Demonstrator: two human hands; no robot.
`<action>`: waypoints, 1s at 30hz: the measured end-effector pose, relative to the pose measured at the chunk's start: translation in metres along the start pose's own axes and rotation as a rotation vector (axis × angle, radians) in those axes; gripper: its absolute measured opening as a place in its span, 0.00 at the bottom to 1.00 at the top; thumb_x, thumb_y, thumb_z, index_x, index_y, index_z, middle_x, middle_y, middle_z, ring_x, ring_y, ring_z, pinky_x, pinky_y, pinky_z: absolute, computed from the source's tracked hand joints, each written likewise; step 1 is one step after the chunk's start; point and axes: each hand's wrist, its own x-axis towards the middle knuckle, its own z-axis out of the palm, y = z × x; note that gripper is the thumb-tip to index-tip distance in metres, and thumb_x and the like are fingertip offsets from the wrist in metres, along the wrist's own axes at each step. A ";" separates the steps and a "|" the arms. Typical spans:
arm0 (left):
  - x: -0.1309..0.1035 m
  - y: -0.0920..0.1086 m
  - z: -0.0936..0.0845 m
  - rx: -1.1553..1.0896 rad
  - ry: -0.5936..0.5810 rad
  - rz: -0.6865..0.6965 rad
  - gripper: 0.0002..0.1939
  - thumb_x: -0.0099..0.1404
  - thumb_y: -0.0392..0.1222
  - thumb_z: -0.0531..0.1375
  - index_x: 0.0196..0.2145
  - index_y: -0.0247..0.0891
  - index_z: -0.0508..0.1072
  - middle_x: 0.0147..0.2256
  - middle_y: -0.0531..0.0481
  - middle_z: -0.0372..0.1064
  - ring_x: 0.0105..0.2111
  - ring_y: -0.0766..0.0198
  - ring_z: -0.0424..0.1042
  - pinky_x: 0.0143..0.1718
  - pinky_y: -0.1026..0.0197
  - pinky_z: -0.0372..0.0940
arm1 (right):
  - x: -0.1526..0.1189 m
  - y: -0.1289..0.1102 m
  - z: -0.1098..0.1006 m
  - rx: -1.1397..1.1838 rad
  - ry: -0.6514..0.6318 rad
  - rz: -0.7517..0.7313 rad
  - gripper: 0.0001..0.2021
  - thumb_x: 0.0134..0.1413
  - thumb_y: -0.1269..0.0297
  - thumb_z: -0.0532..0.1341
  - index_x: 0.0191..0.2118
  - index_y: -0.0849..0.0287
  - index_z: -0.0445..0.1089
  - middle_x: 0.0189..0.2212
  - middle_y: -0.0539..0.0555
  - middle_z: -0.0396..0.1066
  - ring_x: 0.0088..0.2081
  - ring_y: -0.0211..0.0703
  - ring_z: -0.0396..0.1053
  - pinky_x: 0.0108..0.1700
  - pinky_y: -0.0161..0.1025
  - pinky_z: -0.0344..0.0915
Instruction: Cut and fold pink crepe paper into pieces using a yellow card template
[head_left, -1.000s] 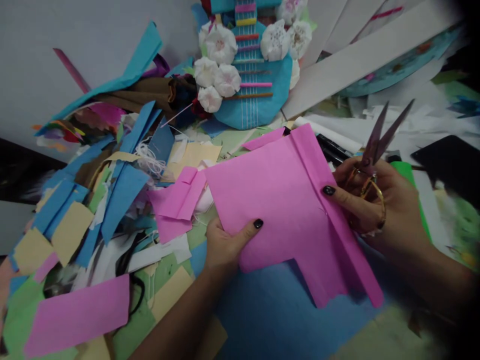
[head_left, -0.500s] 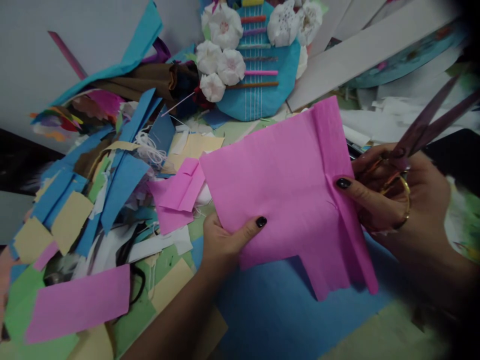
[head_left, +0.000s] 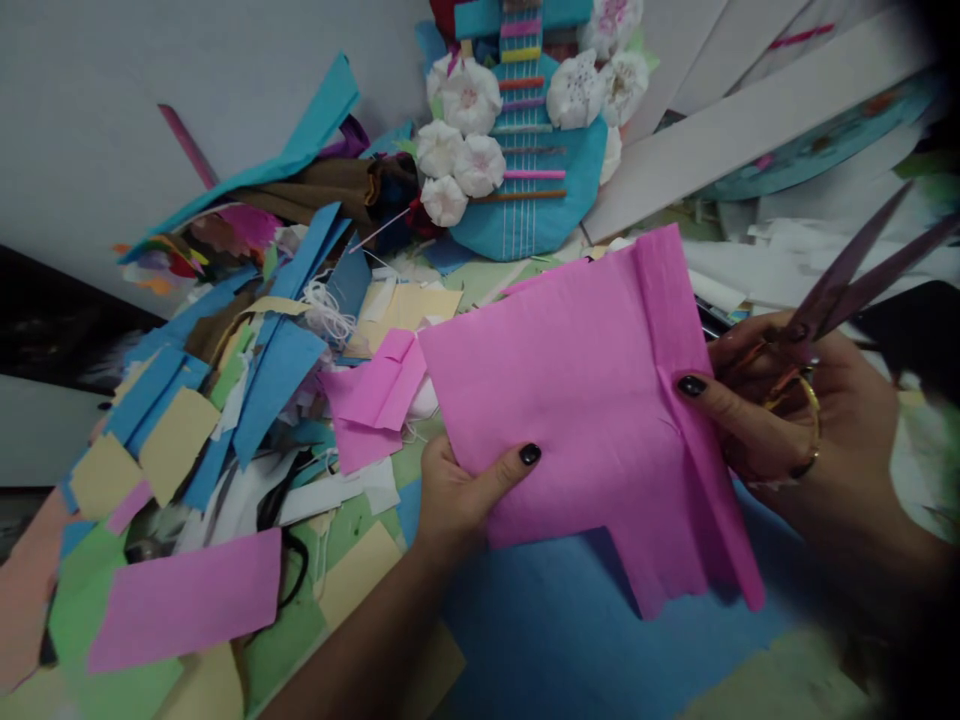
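A sheet of pink paper, looking like crepe paper, is held up between both hands, with a rolled or folded band along its right side and a strip hanging lower there. My left hand pinches its lower left part, thumb on top and fingers behind. My right hand grips the folded right edge with the thumb in front. Scissors with gold-coloured handles hang on the fingers of that same hand, their blades apart and pointing up to the right, away from the paper.
Below the sheet lies blue paper. Paper scraps and white string are heaped at left, with a pink rectangle in front. Behind stands a blue paper guitar with white paper flowers. A black object lies at right.
The view has shifted, so the background sits further right and slightly lower. Both hands keep the same hold on the pink paper, and the scissors stay in my right hand.
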 end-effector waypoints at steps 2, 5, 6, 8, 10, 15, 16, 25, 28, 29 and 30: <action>0.000 0.000 0.000 0.009 -0.017 0.002 0.14 0.46 0.43 0.72 0.32 0.39 0.76 0.33 0.47 0.77 0.32 0.57 0.77 0.34 0.57 0.75 | 0.000 0.001 0.000 -0.002 -0.002 0.005 0.14 0.41 0.66 0.71 0.33 0.56 0.67 0.26 0.47 0.62 0.25 0.35 0.58 0.26 0.36 0.53; 0.001 -0.001 -0.001 0.005 -0.024 0.002 0.16 0.47 0.46 0.72 0.32 0.38 0.77 0.34 0.46 0.78 0.33 0.56 0.77 0.35 0.56 0.75 | -0.001 0.002 0.000 0.021 -0.009 0.021 0.14 0.41 0.65 0.71 0.34 0.56 0.68 0.28 0.48 0.62 0.26 0.35 0.57 0.27 0.36 0.53; 0.001 -0.002 -0.001 -0.001 -0.027 0.000 0.16 0.47 0.47 0.72 0.32 0.37 0.77 0.34 0.45 0.78 0.33 0.56 0.77 0.35 0.55 0.75 | -0.001 0.003 0.000 0.036 -0.011 0.029 0.14 0.40 0.65 0.71 0.34 0.56 0.68 0.28 0.48 0.62 0.27 0.34 0.57 0.27 0.36 0.54; 0.003 -0.003 -0.001 -0.027 -0.029 -0.003 0.16 0.49 0.49 0.71 0.32 0.37 0.77 0.34 0.45 0.78 0.32 0.56 0.77 0.35 0.55 0.75 | -0.002 0.004 0.000 0.068 -0.013 0.048 0.15 0.40 0.66 0.71 0.35 0.56 0.68 0.29 0.48 0.62 0.27 0.34 0.57 0.28 0.36 0.54; 0.004 -0.003 -0.003 -0.061 -0.024 0.001 0.15 0.51 0.50 0.70 0.32 0.36 0.78 0.32 0.46 0.78 0.31 0.56 0.77 0.35 0.55 0.75 | -0.002 0.005 0.000 0.089 -0.013 0.062 0.15 0.39 0.67 0.71 0.36 0.55 0.68 0.29 0.48 0.61 0.28 0.34 0.58 0.28 0.35 0.54; 0.004 -0.005 -0.007 -0.039 0.003 0.005 0.16 0.50 0.50 0.70 0.32 0.36 0.77 0.32 0.46 0.78 0.31 0.56 0.77 0.34 0.56 0.75 | -0.002 0.005 0.000 0.124 -0.010 0.061 0.16 0.38 0.69 0.71 0.35 0.56 0.68 0.30 0.48 0.63 0.28 0.34 0.59 0.29 0.34 0.56; 0.004 -0.005 -0.008 -0.020 0.008 0.008 0.17 0.50 0.51 0.70 0.31 0.36 0.77 0.32 0.45 0.78 0.31 0.56 0.77 0.33 0.56 0.75 | -0.002 0.005 0.000 0.127 -0.006 0.067 0.16 0.37 0.69 0.71 0.34 0.56 0.68 0.30 0.48 0.63 0.28 0.34 0.60 0.29 0.34 0.56; -0.002 0.002 -0.002 -0.041 0.000 -0.018 0.17 0.49 0.52 0.70 0.31 0.36 0.77 0.30 0.46 0.77 0.29 0.56 0.77 0.33 0.56 0.75 | -0.001 0.000 0.001 0.123 0.013 0.088 0.17 0.34 0.70 0.72 0.33 0.57 0.67 0.26 0.47 0.64 0.27 0.34 0.60 0.28 0.34 0.56; -0.005 0.006 0.001 -0.053 0.004 -0.023 0.17 0.49 0.50 0.71 0.30 0.36 0.76 0.28 0.47 0.76 0.28 0.57 0.76 0.31 0.58 0.74 | 0.000 -0.002 0.001 0.114 0.036 0.071 0.17 0.33 0.70 0.72 0.32 0.58 0.67 0.25 0.47 0.64 0.26 0.34 0.61 0.28 0.33 0.57; -0.006 0.007 0.002 -0.055 0.009 -0.017 0.16 0.49 0.50 0.71 0.30 0.36 0.76 0.27 0.47 0.76 0.27 0.57 0.76 0.30 0.58 0.74 | 0.000 -0.002 0.001 0.114 0.039 0.069 0.17 0.33 0.70 0.72 0.32 0.58 0.67 0.25 0.47 0.63 0.26 0.34 0.61 0.27 0.33 0.57; -0.007 0.008 0.002 -0.055 0.014 -0.010 0.16 0.49 0.50 0.71 0.30 0.36 0.76 0.27 0.48 0.76 0.27 0.58 0.76 0.30 0.59 0.74 | 0.000 -0.003 0.001 0.119 0.040 0.069 0.18 0.32 0.70 0.72 0.32 0.58 0.67 0.24 0.47 0.63 0.26 0.34 0.61 0.27 0.32 0.56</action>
